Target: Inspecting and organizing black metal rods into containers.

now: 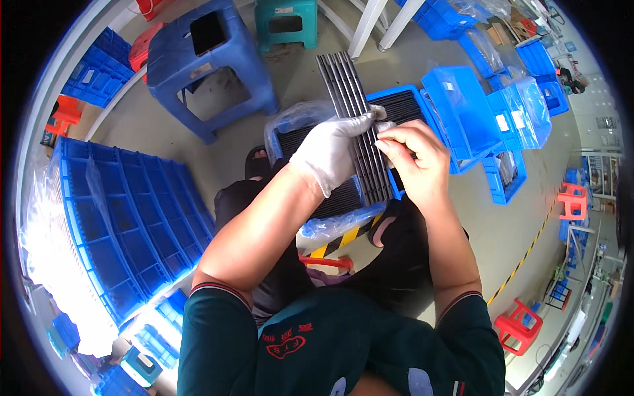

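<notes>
My left hand (328, 153), in a white glove, wraps round a flat bundle of long, thin black rods (343, 86). The rods lie side by side and slant from upper left to lower right. At the bundle's right edge, my bare right hand (422, 165) has thumb and forefinger pinched together against the rods. Whatever lies between those fingertips is too small to make out. Below the bundle, a plastic-lined blue crate (376, 212) contains rows of similar dark rods, partly hidden by my hands. Another blue crate (417, 96) with dark rods stands just beyond.
A blue stool (254, 72) with a dark flat object (208, 34) on top stands at far left, beside a green stool (286, 23). Blue crates (462, 112) stand to the right. Stacked blue bins (125, 218) rise at left. Red stools (518, 327) stand at far right.
</notes>
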The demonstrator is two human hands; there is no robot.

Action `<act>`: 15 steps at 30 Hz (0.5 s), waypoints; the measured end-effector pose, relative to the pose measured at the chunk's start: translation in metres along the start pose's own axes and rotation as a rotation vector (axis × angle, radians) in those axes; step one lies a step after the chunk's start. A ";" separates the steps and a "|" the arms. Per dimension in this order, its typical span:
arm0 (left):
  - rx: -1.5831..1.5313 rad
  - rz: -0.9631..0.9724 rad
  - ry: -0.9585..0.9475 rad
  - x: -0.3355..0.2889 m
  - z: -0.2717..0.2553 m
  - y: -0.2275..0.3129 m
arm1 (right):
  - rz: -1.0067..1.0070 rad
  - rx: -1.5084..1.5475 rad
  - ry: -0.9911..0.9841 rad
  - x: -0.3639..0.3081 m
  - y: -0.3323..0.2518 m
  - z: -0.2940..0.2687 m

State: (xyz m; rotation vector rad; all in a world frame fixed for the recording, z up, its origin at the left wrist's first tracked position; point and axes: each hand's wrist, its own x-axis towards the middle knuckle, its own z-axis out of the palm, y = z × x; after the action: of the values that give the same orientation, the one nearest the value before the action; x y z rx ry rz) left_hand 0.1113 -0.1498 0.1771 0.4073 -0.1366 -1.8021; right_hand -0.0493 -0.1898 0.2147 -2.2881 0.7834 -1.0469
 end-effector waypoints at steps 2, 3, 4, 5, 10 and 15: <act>0.003 0.005 -0.016 0.002 -0.002 -0.001 | 0.008 0.008 -0.001 0.000 0.000 0.000; -0.005 -0.001 -0.028 0.003 -0.003 0.000 | -0.002 0.009 0.000 0.000 0.000 -0.001; -0.014 -0.007 -0.040 0.003 -0.003 0.000 | -0.013 0.010 0.001 -0.001 0.000 -0.001; -0.013 -0.008 -0.041 0.003 -0.002 0.000 | -0.013 0.009 0.002 -0.001 0.000 -0.001; 0.026 0.029 0.023 0.003 0.001 -0.003 | -0.080 -0.055 0.004 -0.002 0.000 0.000; -0.014 0.006 -0.032 0.006 -0.010 -0.005 | -0.209 -0.258 -0.116 0.001 -0.010 -0.003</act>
State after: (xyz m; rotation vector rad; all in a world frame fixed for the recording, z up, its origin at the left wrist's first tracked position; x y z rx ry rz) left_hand 0.1086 -0.1534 0.1652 0.3682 -0.1478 -1.8030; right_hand -0.0477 -0.1841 0.2237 -2.6717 0.6770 -0.9349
